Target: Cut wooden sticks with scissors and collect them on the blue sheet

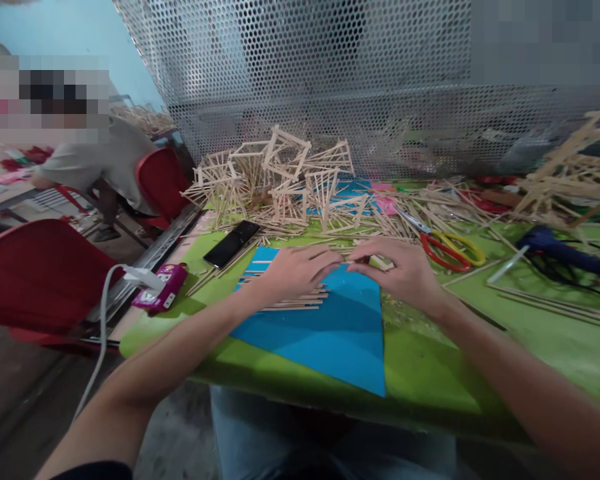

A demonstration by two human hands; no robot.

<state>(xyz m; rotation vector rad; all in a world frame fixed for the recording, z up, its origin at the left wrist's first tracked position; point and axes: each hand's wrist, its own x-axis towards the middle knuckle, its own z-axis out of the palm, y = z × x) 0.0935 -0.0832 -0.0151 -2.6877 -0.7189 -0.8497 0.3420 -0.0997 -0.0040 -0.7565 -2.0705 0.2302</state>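
On the green tabletop lies a blue sheet (325,343), with a row of thin wooden sticks (295,307) laid side by side on its left part. My left hand (303,272) hovers palm down over those sticks, fingers bent together and hiding some of them. My right hand (397,268) is above the sheet's right edge, thumb and forefinger pinched. The fingertips of both hands nearly meet, and whatever is between them is too small to make out.
Wooden stick frames (290,160) and loose sticks are heaped behind the sheet. A black phone (231,244) and purple power adapter (161,288) lie left; scissors (447,250) and a blue glue gun (565,252) right. Perforated metal (300,73) stands behind. A person (103,153) sits far left near red chairs (45,273).
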